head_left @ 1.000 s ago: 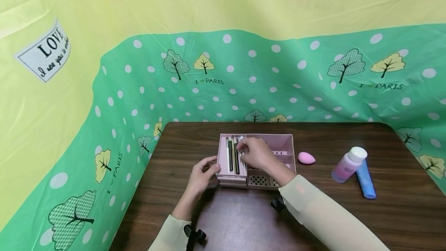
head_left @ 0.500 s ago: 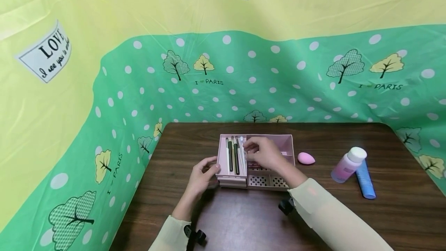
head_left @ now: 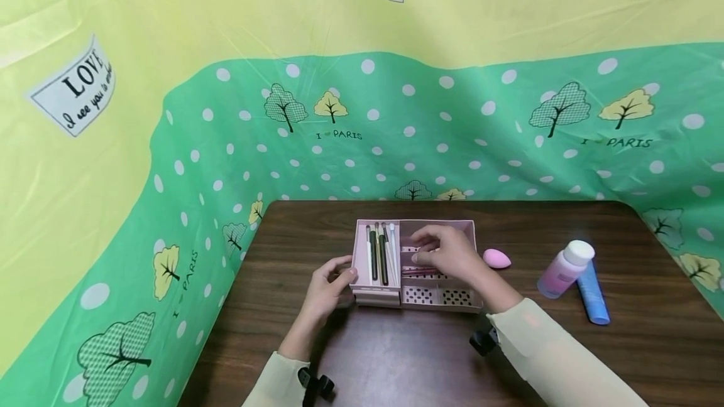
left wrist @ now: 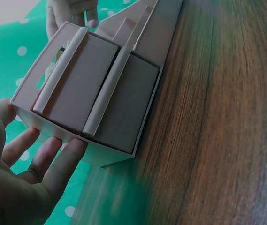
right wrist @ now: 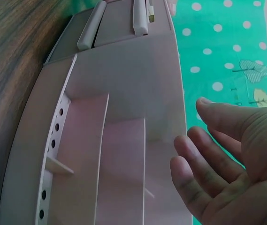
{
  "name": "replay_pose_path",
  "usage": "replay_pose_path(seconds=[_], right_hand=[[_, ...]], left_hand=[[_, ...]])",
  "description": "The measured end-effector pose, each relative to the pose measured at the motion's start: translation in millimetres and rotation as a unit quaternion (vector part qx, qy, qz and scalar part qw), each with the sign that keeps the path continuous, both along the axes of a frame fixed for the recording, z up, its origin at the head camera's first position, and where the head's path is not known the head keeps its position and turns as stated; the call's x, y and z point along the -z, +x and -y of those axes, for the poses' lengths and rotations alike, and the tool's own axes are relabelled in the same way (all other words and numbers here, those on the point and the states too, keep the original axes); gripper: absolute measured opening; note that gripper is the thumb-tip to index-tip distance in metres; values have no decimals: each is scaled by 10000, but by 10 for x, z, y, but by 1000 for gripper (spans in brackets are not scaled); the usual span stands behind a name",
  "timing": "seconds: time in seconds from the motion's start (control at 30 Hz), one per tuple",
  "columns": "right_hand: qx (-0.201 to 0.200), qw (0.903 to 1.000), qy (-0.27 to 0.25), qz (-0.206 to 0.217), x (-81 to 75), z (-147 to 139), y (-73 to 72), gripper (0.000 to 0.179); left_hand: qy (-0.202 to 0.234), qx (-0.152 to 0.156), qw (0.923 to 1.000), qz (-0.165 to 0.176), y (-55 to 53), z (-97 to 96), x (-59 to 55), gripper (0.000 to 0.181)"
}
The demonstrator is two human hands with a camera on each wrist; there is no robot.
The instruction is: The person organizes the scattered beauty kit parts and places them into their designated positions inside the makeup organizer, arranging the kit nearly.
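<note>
A pink makeup organizer stands on the table, with two drawers below its left-hand top tray. Several slim makeup brushes lie lengthwise in that tray. My left hand touches the organizer's left side with fingertips, the thumb at the top edge; in the left wrist view its fingers lie against the side wall. My right hand hovers over the right-hand compartments, fingers loosely bent and holding nothing. Partly under it, dark red pencil-like sticks lie in a middle compartment. Some compartments are hidden by the right hand.
Right of the organizer lies a pink makeup sponge. Farther right stands a pink bottle with a white cap, beside a blue tube. A green and yellow printed curtain surrounds the dark wooden table.
My right hand has moved right, from the brushes in the tray to above the compartments, uncovering the white-tipped brush and the red sticks. My left hand stays at the organizer's side.
</note>
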State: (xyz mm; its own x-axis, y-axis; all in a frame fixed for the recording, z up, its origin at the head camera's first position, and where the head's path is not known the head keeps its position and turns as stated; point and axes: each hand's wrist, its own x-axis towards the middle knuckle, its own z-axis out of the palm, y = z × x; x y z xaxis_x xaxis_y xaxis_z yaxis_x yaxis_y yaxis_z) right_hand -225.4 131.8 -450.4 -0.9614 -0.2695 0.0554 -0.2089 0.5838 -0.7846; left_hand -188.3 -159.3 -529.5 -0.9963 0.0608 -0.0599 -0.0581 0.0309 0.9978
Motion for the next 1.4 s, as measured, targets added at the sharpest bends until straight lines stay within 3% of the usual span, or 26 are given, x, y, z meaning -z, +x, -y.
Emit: replay_pose_path(seconds=[0.33, 0.57, 1.03, 1.2, 1.4], right_hand=[[-9, 9998, 70, -208, -13, -308, 130, 35], [112, 9999, 15, -116, 13, -533, 246, 34], [630, 9975, 123, -307, 214, -938, 491, 32], [732, 9972, -9, -167, 313, -1024, 571, 33], [807, 9965, 228, -68, 420, -1127, 668, 28]], left_hand=[[-5, 27, 10000, 42, 9, -1, -16, 40], [-44, 11, 9999, 108, 18, 17, -25, 40], [91, 170, 9995, 245, 10, 66, -74, 40], [72, 146, 9996, 237, -6, 62, -71, 40], [144, 142, 9994, 291, -18, 53, -70, 40]])
